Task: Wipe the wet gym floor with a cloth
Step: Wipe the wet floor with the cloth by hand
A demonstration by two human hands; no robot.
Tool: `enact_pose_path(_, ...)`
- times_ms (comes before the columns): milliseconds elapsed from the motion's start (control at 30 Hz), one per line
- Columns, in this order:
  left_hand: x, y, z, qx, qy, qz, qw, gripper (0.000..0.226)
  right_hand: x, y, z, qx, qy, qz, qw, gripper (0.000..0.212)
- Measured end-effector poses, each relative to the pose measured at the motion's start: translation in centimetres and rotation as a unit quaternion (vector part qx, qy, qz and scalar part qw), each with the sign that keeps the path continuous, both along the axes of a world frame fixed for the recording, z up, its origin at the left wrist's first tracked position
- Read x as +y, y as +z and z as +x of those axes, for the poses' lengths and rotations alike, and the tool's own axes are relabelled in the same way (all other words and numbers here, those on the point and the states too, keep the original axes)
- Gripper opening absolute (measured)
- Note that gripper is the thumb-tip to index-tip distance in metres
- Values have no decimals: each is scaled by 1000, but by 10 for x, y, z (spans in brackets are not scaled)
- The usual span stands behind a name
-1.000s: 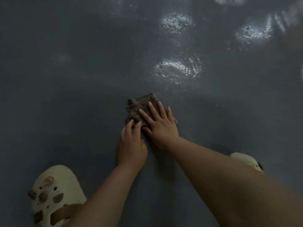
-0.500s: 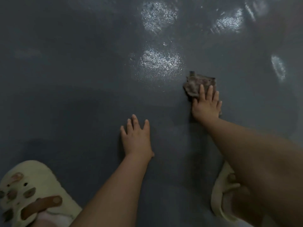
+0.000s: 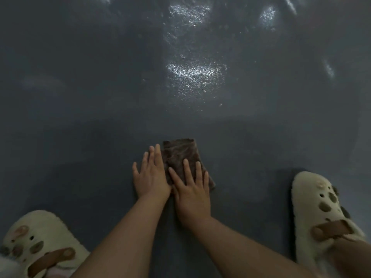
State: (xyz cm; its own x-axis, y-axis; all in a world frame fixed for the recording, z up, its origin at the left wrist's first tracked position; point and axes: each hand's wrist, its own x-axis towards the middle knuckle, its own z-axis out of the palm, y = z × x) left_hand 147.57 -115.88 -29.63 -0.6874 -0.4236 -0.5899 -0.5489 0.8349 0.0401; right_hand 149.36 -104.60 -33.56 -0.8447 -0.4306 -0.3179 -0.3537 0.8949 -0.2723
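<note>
The dark grey floor (image 3: 80,97) glistens wet ahead, two cream clogs (image 3: 321,213) flank the arms, and between them the brown folded cloth (image 3: 181,151) lies flat under both hands, right hand (image 3: 191,194) and left hand (image 3: 151,177) side by side, touching, fingers straight and pressing.
</note>
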Motion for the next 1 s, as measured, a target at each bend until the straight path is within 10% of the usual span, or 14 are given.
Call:
enact_pose_path(267, 49, 13, -18, -42, -88, -46, 994, 109, 41, 0, -88, 0, 22, 19, 1000, 51)
enact_pose_path(600, 120, 7, -26, -108, -139, 2, 984, 128, 178, -2, -111, -9, -335, 82, 939, 55)
enact_pose_path(1000, 120, 2, -26, -106, -144, -22, 984, 130, 205, -10, -121, 17, -196, 75, 978, 56)
